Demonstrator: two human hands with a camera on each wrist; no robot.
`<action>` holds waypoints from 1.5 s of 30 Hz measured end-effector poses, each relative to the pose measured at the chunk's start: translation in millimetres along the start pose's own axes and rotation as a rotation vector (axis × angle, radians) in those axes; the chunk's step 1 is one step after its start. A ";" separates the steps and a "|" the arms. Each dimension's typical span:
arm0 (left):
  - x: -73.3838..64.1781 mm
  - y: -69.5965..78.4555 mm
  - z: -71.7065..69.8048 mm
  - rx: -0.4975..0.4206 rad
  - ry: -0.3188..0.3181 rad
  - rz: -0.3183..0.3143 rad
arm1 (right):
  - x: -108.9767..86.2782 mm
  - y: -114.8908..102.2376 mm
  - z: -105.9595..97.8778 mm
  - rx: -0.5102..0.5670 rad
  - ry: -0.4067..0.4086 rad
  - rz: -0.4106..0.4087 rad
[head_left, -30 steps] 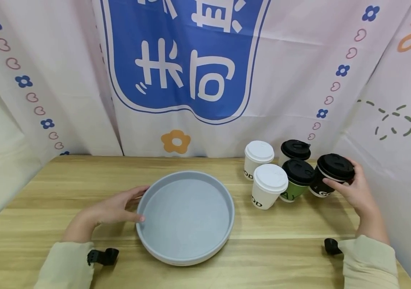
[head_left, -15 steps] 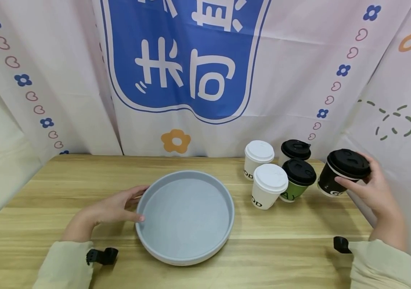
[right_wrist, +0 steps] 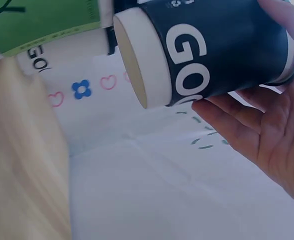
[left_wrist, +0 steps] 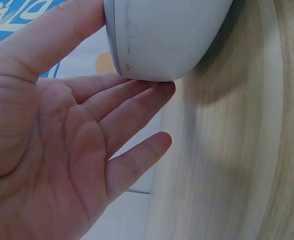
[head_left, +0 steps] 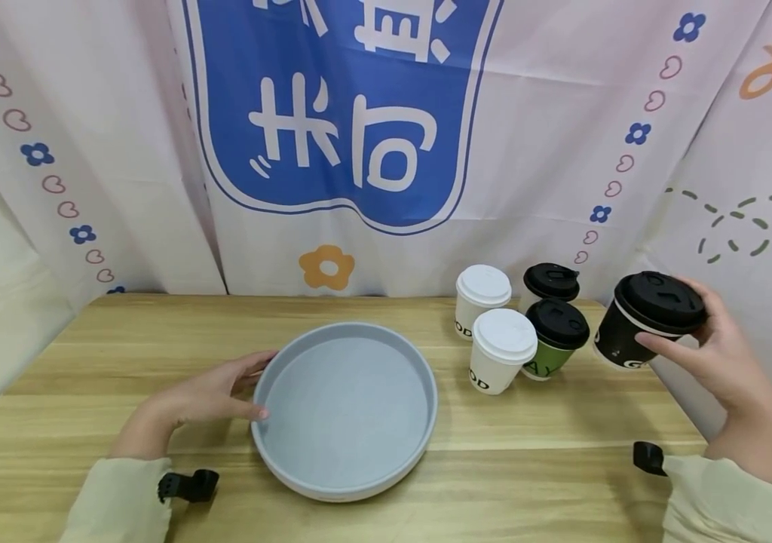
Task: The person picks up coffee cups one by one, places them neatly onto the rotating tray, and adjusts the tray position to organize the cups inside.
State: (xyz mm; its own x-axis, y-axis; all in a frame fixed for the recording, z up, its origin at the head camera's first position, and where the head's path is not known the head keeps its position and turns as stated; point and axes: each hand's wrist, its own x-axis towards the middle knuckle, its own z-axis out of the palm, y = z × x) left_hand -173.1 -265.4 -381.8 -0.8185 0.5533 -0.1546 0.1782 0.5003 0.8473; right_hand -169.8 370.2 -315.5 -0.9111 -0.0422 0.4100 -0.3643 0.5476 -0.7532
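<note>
In the head view my left hand (head_left: 212,396) touches the left side of a round grey tray (head_left: 345,411). Its thumb is at the rim, and in the left wrist view the fairly straight fingers (left_wrist: 132,107) meet the tray's outer wall (left_wrist: 162,37). My right hand (head_left: 725,351) grips a black paper cup (head_left: 633,339) with a black lid, thumb on the near side. This cup is tilted and raised above the table; its pale base (right_wrist: 129,60) shows in the right wrist view.
Left of the held cup stand a green cup (head_left: 545,360) and another black-lidded cup (head_left: 550,280), partly hidden behind it. Two white-lidded cups (head_left: 503,343) (head_left: 482,298) stand beside them. A printed cloth (head_left: 528,166) hangs along the back of the wooden table (head_left: 508,483).
My right hand has lifted the black cup off the table and moved it right, away from the green cup, tilting it. The left hand and the tray have stayed in place.
</note>
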 end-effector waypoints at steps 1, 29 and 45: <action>-0.6 0.3 -0.2 0.000 0.001 -0.002 | -0.2 -2.7 0.3 0.033 -0.003 -0.018; -3.1 -1.5 -0.7 0.006 0.007 0.035 | -4.2 -55.2 6.4 0.433 -0.209 -0.282; -1.6 -0.7 1.0 0.004 0.003 0.038 | 1.9 -77.4 39.8 0.469 -0.410 -0.320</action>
State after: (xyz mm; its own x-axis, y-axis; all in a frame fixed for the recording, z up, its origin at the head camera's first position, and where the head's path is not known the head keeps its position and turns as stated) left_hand -171.4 -265.9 -382.7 -0.8124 0.5705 -0.1206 0.2117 0.4812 0.8507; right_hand -151.0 294.5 -276.8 -0.7106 -0.5038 0.4911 -0.5875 0.0407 -0.8082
